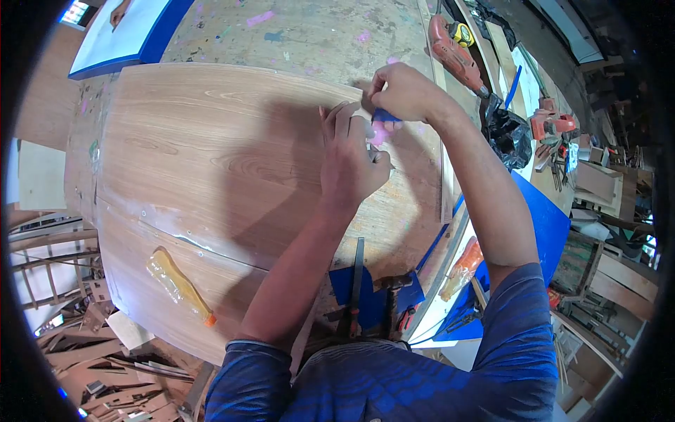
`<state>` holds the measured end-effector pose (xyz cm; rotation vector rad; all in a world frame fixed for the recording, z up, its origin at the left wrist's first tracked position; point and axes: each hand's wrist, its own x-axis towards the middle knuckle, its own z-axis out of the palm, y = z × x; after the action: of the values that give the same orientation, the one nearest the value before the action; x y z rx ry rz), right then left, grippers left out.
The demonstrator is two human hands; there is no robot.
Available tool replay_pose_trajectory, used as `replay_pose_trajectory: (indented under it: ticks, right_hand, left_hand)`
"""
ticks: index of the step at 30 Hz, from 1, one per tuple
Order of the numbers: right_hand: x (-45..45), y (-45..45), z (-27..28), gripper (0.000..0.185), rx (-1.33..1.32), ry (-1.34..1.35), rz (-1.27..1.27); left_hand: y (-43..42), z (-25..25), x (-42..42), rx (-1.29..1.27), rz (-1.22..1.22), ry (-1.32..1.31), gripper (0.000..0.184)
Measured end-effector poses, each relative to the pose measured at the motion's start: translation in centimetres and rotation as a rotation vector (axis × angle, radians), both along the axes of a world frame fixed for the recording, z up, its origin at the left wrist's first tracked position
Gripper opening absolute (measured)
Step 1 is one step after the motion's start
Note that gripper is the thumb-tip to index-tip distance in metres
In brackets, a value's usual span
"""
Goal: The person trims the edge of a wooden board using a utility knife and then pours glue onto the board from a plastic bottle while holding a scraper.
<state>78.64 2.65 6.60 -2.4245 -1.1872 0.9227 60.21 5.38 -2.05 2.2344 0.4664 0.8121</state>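
A wood-grain panel [190,133] lies flat on the worktable, and both hands are at its right end. My left hand [349,151] rests at that end with its fingers curled and its thumb to the right; what lies under the fingers is mostly hidden. Just beyond it, my right hand [409,91] is closed in a pinch. Below its fingers shows a small blue piece [385,114], partly covered by the hand. Pink marks are on the table between the two hands.
A glue bottle [176,281] with an orange cap lies on the near panel. A red power drill [455,53], a tape measure [461,34] and a black plastic bag [508,133] are at the right. Near my body lie a file [357,278] and a hammer [391,285].
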Motion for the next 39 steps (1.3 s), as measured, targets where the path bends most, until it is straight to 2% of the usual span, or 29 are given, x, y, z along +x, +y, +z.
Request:
replay_pose_trajectory:
  ticks: [3, 9, 12, 21, 24, 30, 33, 36, 39]
  right_hand:
    - [0.0, -0.1, -0.7, 0.025, 0.003, -0.021, 0.075]
    - [-0.2, -0.8, -1.4, 0.021, 0.073, 0.006, 0.034]
    - [0.5, -1.0, -0.9, 0.020, 0.111, 0.218, -0.003]
    - [-0.3, -1.1, -0.3, 0.020, 0.035, 0.211, 0.039]
    - [-0.9, -0.8, 0.0, 0.019, -0.038, 0.249, 0.051]
    - [-0.9, -1.1, 0.0, 0.020, -0.025, 0.215, 0.078]
    - [-0.7, -2.2, 4.7, 0.024, 0.081, 0.292, 0.002]
    - [-0.1, -3.4, 7.5, 0.029, 0.081, 0.266, -0.074]
    - [0.9, -5.8, 4.7, 0.034, 0.297, -0.030, -0.174]
  left_hand:
    - [-0.1, 0.0, 0.1, -0.037, 0.039, -0.009, 0.055]
    - [-0.2, -0.1, 0.2, -0.026, 0.062, -0.004, 0.062]
    - [-0.2, -0.1, 0.1, 0.000, 0.062, 0.009, 0.067]
    - [-0.2, -0.1, 0.0, -0.032, 0.040, 0.005, 0.104]
    - [-0.2, -0.1, 0.0, -0.022, 0.030, 0.027, 0.109]
    - [-0.2, -0.3, 0.1, 0.003, 0.030, 0.042, 0.111]
    - [-0.1, -0.3, 0.0, -0.017, 0.009, 0.031, 0.110]
    - [-0.3, -0.4, 0.1, 0.003, 0.032, 0.034, 0.111]
    - [-0.4, 0.0, 0.1, -0.034, 0.051, 0.030, 0.110]
